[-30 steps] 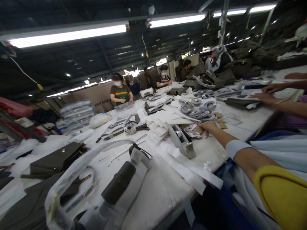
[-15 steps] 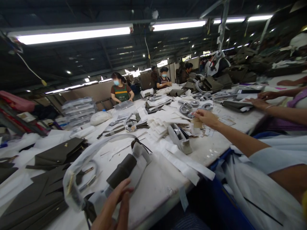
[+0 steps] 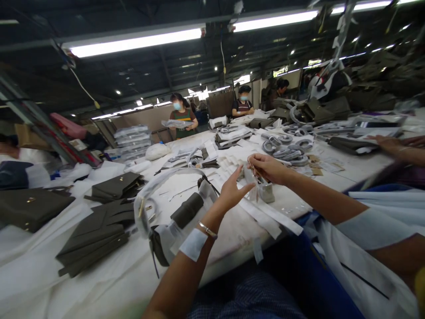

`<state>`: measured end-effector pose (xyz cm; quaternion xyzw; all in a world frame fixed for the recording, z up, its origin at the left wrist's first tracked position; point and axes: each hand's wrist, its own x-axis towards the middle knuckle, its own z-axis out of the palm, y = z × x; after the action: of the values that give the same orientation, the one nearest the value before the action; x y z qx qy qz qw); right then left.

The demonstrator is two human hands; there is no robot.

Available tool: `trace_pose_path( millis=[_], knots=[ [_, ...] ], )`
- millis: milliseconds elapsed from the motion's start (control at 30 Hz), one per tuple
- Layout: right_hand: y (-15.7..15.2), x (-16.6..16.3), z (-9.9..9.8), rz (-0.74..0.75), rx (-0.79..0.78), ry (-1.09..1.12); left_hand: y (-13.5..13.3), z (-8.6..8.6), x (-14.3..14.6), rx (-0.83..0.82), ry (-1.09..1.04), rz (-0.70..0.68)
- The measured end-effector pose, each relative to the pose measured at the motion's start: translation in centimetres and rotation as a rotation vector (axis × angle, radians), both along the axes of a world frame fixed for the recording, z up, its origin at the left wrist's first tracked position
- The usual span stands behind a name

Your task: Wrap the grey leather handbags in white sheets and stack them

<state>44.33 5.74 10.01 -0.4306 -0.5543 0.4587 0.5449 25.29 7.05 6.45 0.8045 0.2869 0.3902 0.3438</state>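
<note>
My right hand (image 3: 270,169) is closed in a pinch on a small tan tag with a thin cord (image 3: 253,166), partly hidden by the fingers. Just left of it, my left hand (image 3: 231,189) has its thumb and fingers apart and holds nothing. Below and behind the hands stands a tape dispenser (image 3: 266,193), partly covered. Nearer to me on the left lies a dark olive handbag part (image 3: 187,210), with a handle (image 3: 141,212) wrapped in pale film arching beside it.
White strips (image 3: 265,219) hang over the edge of the white table (image 3: 229,248). Olive bags (image 3: 99,230) lie at left. Wrapped handles (image 3: 288,153) and loose tags (image 3: 315,167) lie behind my right hand. A co-worker's hand (image 3: 387,144) is at right; people work across the table.
My left hand has moved up and right from the olive bag part to beside my right hand. The right hand has come left with the tag. The view has turned left.
</note>
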Motion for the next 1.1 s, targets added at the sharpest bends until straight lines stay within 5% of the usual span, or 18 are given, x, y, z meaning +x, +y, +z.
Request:
trace_pose_path(
  millis=[267, 433, 633, 933, 1100],
  knots=[
    [0.6, -1.1, -1.6, -0.069, -0.01, -0.124, 1.4, -2.4, -1.4, 0.034, 0.117, 0.146],
    [1.3, -0.2, -3.9, -0.175, -0.077, -0.132, 2.6, -2.6, -3.3, 0.076, 0.201, 0.267],
    [1.5, 0.0, -4.0, -0.165, -0.088, -0.027, 4.1, -2.4, -3.4, 0.083, 0.205, 0.359],
    [1.5, -0.4, -4.2, 0.019, -0.185, -0.04, 4.1, -3.5, -0.9, -0.093, 0.01, 0.085],
    [0.9, -1.3, -3.0, 0.098, -0.191, -0.026, 3.6, -2.7, 0.7, -0.238, -0.131, -0.074]
  ],
)
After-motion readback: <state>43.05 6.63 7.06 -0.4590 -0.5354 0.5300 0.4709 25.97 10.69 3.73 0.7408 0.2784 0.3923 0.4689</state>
